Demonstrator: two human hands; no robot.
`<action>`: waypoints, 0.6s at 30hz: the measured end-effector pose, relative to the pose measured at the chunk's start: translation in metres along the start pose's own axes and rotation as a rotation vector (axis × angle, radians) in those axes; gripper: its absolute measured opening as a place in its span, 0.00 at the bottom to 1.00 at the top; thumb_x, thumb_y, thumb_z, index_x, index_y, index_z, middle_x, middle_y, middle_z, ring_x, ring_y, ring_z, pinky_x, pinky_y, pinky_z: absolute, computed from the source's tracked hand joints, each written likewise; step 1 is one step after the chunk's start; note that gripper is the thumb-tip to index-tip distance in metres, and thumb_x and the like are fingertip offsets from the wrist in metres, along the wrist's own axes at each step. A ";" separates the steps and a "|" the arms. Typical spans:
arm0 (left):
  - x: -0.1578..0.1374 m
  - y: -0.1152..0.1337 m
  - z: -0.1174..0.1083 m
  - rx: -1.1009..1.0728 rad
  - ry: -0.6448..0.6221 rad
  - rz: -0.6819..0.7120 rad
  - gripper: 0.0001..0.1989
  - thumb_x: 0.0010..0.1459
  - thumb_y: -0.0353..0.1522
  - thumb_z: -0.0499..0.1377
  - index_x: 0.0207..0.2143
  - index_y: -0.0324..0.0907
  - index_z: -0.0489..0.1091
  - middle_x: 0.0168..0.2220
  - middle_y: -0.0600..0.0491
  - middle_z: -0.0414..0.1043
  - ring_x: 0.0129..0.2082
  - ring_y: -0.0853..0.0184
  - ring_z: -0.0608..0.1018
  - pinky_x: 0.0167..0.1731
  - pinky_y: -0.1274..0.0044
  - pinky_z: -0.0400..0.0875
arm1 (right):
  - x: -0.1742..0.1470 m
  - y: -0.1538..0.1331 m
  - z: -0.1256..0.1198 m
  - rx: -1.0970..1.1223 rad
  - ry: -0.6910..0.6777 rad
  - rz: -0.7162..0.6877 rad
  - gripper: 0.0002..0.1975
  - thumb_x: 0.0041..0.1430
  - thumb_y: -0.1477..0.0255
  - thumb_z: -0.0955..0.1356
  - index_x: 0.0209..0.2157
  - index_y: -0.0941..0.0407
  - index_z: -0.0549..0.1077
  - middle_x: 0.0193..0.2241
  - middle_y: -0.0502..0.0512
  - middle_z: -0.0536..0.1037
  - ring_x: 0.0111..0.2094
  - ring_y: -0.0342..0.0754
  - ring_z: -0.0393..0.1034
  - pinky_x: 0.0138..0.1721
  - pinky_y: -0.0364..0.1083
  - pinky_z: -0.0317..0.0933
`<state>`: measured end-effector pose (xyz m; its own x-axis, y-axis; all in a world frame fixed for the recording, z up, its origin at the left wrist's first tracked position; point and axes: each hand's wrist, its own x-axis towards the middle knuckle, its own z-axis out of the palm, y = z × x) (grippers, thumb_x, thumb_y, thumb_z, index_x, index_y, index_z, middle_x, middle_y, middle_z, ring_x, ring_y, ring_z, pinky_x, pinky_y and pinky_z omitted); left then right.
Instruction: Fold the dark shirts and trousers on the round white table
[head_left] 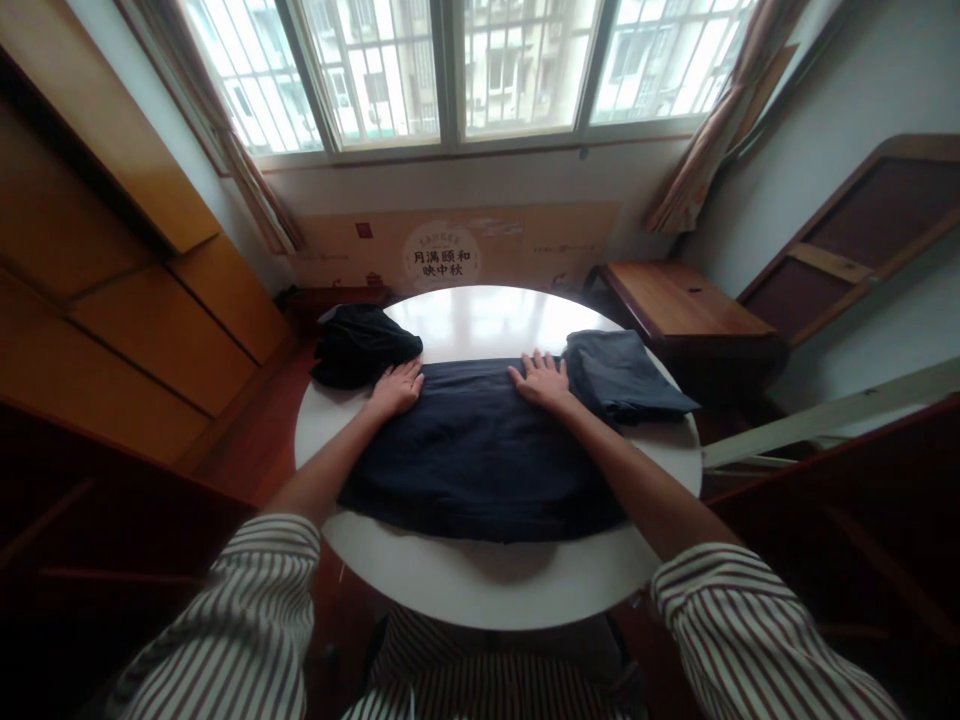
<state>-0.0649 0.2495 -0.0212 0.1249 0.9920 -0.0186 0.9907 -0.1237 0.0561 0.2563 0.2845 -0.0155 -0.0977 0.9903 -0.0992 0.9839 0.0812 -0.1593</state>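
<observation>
A dark navy piece of clothing lies folded and spread flat across the middle of the white round table; its exact kind cannot be made out. My left hand rests flat on its far left corner, fingers stretched out. On its far edge, towards the right, my right hand lies palm down with the fingers spread. Close to my left hand is a black bundled cloth. A folded dark grey garment sits just right of my right hand.
A low wooden side table stands behind the table on the right. Wooden cabinets line the left wall. Barred windows with curtains are at the back, above a long printed cardboard panel. A framed board leans at right.
</observation>
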 end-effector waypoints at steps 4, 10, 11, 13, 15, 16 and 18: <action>-0.004 0.001 0.001 0.039 0.017 -0.038 0.30 0.70 0.40 0.37 0.70 0.37 0.50 0.70 0.47 0.49 0.69 0.60 0.55 0.68 0.64 0.44 | 0.006 0.028 -0.006 -0.078 0.023 0.074 0.39 0.69 0.53 0.48 0.69 0.67 0.49 0.70 0.72 0.46 0.70 0.60 0.40 0.66 0.55 0.39; -0.003 0.010 -0.009 0.117 0.118 0.009 0.28 0.69 0.38 0.43 0.65 0.34 0.58 0.64 0.38 0.61 0.63 0.54 0.65 0.62 0.61 0.55 | 0.005 0.037 -0.023 -0.190 0.053 -0.067 0.26 0.69 0.67 0.53 0.60 0.67 0.64 0.59 0.76 0.66 0.62 0.63 0.57 0.60 0.57 0.49; 0.000 0.010 -0.015 0.123 0.119 0.033 0.28 0.68 0.39 0.46 0.64 0.33 0.60 0.61 0.36 0.65 0.60 0.52 0.68 0.60 0.62 0.58 | 0.007 0.038 -0.029 -0.200 0.039 -0.096 0.24 0.67 0.70 0.56 0.58 0.66 0.67 0.57 0.74 0.68 0.60 0.64 0.58 0.59 0.59 0.50; 0.011 0.009 -0.030 0.110 0.071 0.087 0.26 0.64 0.39 0.52 0.59 0.33 0.66 0.54 0.37 0.71 0.54 0.52 0.73 0.55 0.66 0.64 | 0.013 0.042 -0.045 -0.222 0.004 -0.154 0.22 0.62 0.72 0.61 0.56 0.64 0.70 0.55 0.73 0.70 0.60 0.67 0.57 0.58 0.63 0.50; 0.025 0.003 -0.047 0.079 0.003 0.144 0.21 0.59 0.38 0.57 0.51 0.37 0.73 0.48 0.42 0.75 0.49 0.56 0.76 0.50 0.72 0.67 | 0.019 0.046 -0.061 -0.241 -0.031 -0.201 0.22 0.56 0.74 0.66 0.52 0.65 0.73 0.54 0.74 0.71 0.59 0.69 0.57 0.57 0.66 0.51; 0.032 -0.001 -0.055 0.051 -0.017 0.173 0.18 0.57 0.38 0.58 0.46 0.38 0.76 0.45 0.44 0.76 0.46 0.59 0.77 0.48 0.75 0.68 | 0.021 0.048 -0.069 -0.246 -0.046 -0.224 0.21 0.54 0.75 0.68 0.50 0.66 0.74 0.53 0.74 0.71 0.59 0.70 0.58 0.57 0.65 0.52; 0.040 -0.011 -0.068 -0.050 -0.037 0.217 0.15 0.55 0.38 0.59 0.40 0.39 0.77 0.39 0.48 0.77 0.39 0.62 0.77 0.41 0.77 0.69 | 0.024 0.054 -0.084 -0.247 -0.060 -0.274 0.17 0.52 0.77 0.69 0.45 0.66 0.77 0.52 0.73 0.72 0.58 0.68 0.58 0.58 0.64 0.52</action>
<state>-0.0748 0.2928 0.0457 0.3376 0.9406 -0.0371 0.9367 -0.3318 0.1120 0.3195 0.3217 0.0558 -0.3637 0.9203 -0.1445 0.9258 0.3742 0.0531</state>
